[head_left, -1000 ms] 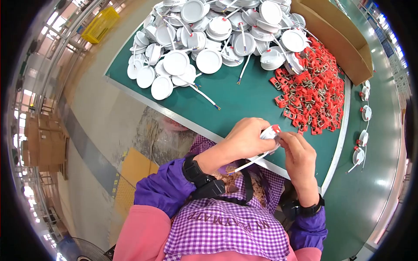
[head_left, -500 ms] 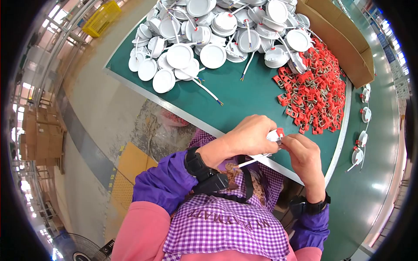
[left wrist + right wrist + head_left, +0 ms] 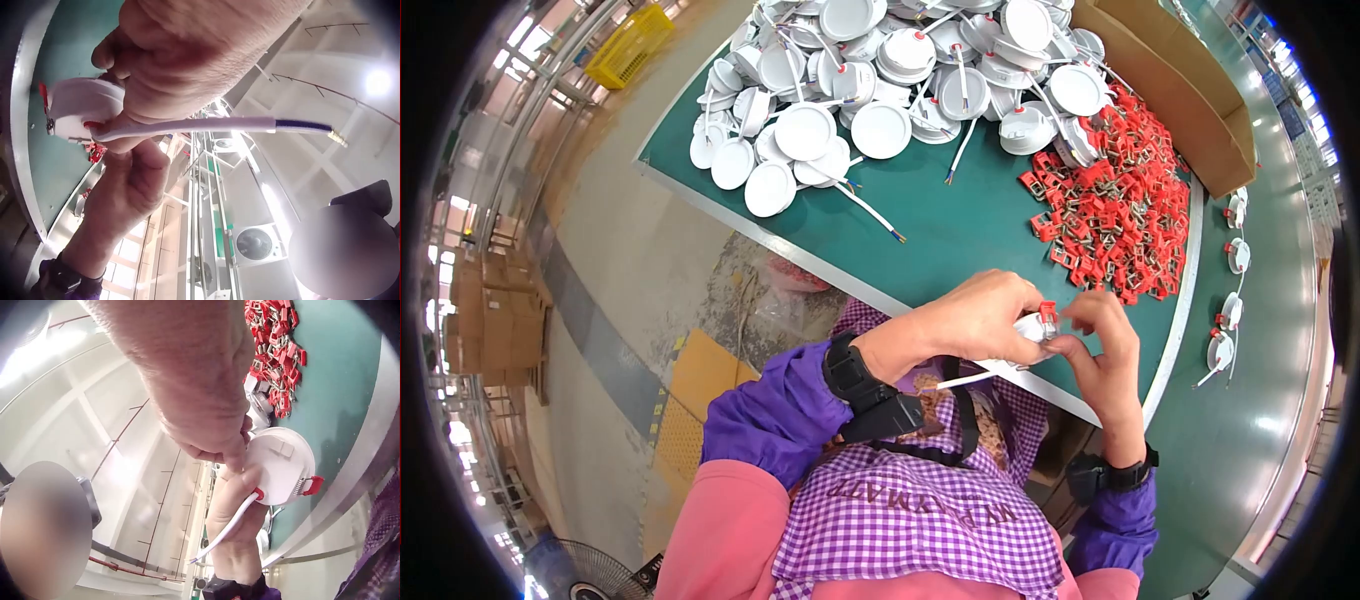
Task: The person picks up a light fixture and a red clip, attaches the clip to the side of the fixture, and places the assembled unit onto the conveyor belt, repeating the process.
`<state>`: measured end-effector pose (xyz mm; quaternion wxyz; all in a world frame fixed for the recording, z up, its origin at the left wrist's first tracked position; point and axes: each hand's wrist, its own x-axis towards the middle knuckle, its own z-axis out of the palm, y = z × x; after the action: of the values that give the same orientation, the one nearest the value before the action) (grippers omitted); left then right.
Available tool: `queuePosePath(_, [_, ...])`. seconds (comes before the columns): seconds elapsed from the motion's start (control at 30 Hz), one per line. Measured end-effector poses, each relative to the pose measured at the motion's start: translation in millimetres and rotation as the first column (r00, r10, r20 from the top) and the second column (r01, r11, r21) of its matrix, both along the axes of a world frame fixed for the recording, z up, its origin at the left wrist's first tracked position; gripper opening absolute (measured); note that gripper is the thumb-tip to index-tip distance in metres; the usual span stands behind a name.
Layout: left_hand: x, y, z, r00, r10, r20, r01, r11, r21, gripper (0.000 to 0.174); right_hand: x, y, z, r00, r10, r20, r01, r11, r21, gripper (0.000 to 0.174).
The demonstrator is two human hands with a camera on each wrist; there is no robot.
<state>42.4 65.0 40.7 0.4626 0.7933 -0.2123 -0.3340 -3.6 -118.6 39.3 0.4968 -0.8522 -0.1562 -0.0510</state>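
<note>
My left hand [image 3: 980,315] grips a white round downlight [image 3: 1030,328] by its edge, with thumb and fingers around it. A red spring clip [image 3: 314,485] with a metal coil sits on the light's side. From a red grommet [image 3: 259,494] on its back runs a white cable [image 3: 187,127], ending in blue insulation and bare tips. At the light's right side, my right hand [image 3: 1105,350] has its thumb near the rim and its index finger bent apart from it. In the right wrist view its fingertips [image 3: 234,459] overlap the light's edge; its thumb is hidden.
Many white downlights [image 3: 880,130] lie heaped at the back of the green table [image 3: 960,230]. A pile of red spring clips [image 3: 1120,210] lies right of them, beside a cardboard box [image 3: 1180,90]. Several lights [image 3: 1220,350] stand on a green surface farther right.
The right hand's index finger has lifted away from its thumb, opening a gap beside the light. The light stays in the left hand, tilted slightly, its red clip more visible.
</note>
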Motion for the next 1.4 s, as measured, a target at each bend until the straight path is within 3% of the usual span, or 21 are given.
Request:
queuePosePath(0.07, [-1, -1, -3, 0.999, 0.032, -0.02, -0.032, 0.999, -0.028, 0.033, -2, -1, -7, 0.998, -0.057, 0.015, 0.056, 0.997, 0.046, 0.027])
queuePosePath(0.17, [-1, 0, 8, 0.987, 0.129, -0.101, -0.13, 0.991, -0.007, 0.035, -6, -11, -12, 0.939, 0.004, -0.344, 0.059, 0.983, 0.173, 0.031])
queuePosePath(0.27, [-2, -4, 4, 0.969, 0.201, -0.143, -0.208, 0.977, -0.039, 0.035, -6, -14, -10, 0.871, 0.042, -0.489, 0.129, 0.942, 0.309, 0.029])
queuePosePath(0.37, [-2, -8, 1, 0.986, 0.164, 0.0, -0.163, 0.981, -0.103, 0.037, -6, -16, -9, 0.848, 0.117, -0.517, 0.152, 0.881, 0.448, 0.028])
queuePosePath(0.67, [-7, -17, -10, 0.983, 0.133, -0.123, -0.146, 0.984, -0.104, 0.033, -11, -27, -29, 0.794, 0.194, -0.576, 0.218, 0.793, 0.568, 0.024])
queuePosePath(0.73, [-3, -18, -14, 0.996, 0.082, -0.033, -0.085, 0.989, -0.117, 0.036, -12, -40, -30, 0.835, 0.097, -0.542, 0.249, 0.812, 0.529, 0.022])
queuePosePath(0.77, [-1, -16, -13, 0.98, 0.161, 0.12, -0.146, 0.981, -0.13, 0.036, -12, -50, -31, 0.851, 0.002, -0.525, 0.293, 0.828, 0.478, 0.022])
queuePosePath(0.83, [9, 1, -7, 0.851, 0.291, 0.436, -0.243, 0.956, -0.164, 0.035, -15, -92, -41, 0.851, -0.205, -0.483, 0.39, 0.863, 0.322, 0.02])
queuePosePath(0.9, [33, 34, 1, 0.499, 0.288, 0.817, -0.338, 0.933, -0.123, 0.029, -23, -152, -69, 0.82, -0.393, -0.417, 0.537, 0.78, 0.321, 0.02])
queuePosePath(0.93, [43, 53, 11, 0.499, 0.328, 0.802, -0.457, 0.886, -0.078, 0.029, -29, -175, -74, 0.775, -0.467, -0.427, 0.62, 0.693, 0.367, 0.022])
queuePosePath(0.97, [51, 71, 12, 0.306, 0.382, 0.872, -0.597, 0.791, -0.137, 0.032, -36, -206, -84, 0.732, -0.545, -0.41, 0.676, 0.658, 0.332, 0.023])
queuePosePath(1.0, [64, 97, 13, 0.228, 0.34, 0.913, -0.637, 0.761, -0.124, 0.037, -46, -236, -90, 0.677, -0.58, -0.453, 0.725, 0.631, 0.276, 0.024])
queuePosePath(1.07, [77, 130, 16, 0.142, 0.133, 0.981, -0.849, 0.525, 0.051, 0.045, -61, -279, -106, 0.593, -0.67, -0.446, 0.796, 0.572, 0.199, 0.027])
queuePosePath(1.1, [82, 141, 13, 0.176, 0.115, 0.978, -0.877, 0.47, 0.102, 0.05, -65, -288, -110, 0.583, -0.683, -0.439, 0.804, 0.563, 0.192, 0.027])
queuePosePath(1.17, [90, 158, 3, 0.235, 0.106, 0.966, -0.891, 0.42, 0.171, 0.059, -69, -296, -117, 0.43, -0.816, -0.385, 0.867, 0.492, -0.075, 0.032])
queuePosePath(1.2, [93, 163, -2, 0.26, 0.114, 0.959, -0.884, 0.429, 0.188, 0.063, -68, -291, -117, 0.423, -0.823, -0.38, 0.871, 0.485, -0.078, 0.032])
queuePosePath(1.23, [96, 166, -7, 0.251, 0.15, 0.956, -0.86, 0.488, 0.149, 0.067, -65, -284, -119, 0.42, -0.901, 0.104, 0.873, 0.37, -0.319, 0.033])
queuePosePath(1.27, [96, 161, -8, 0.256, 0.152, 0.955, -0.855, 0.496, 0.15, 0.067, -61, -271, -115, 0.421, -0.717, 0.555, 0.87, 0.146, -0.471, 0.035])
queuePosePath(1.3, [96, 155, -6, 0.254, 0.178, 0.951, -0.875, 0.461, 0.148, 0.068, -50, -234, -94, 0.413, -0.775, 0.478, 0.879, 0.204, -0.43, 0.032])
queuePosePath(1.37, [98, 148, -7, 0.225, 0.166, 0.96, -0.891, 0.434, 0.134, 0.064, -28, -169, -67, 0.546, -0.814, 0.199, 0.834, 0.506, -0.222, 0.026])
queuePosePath(1.4, [98, 143, -5, 0.227, 0.164, 0.96, -0.887, 0.442, 0.134, 0.064, -19, -139, -51, 0.652, -0.754, 0.08, 0.742, 0.613, -0.27, 0.021])
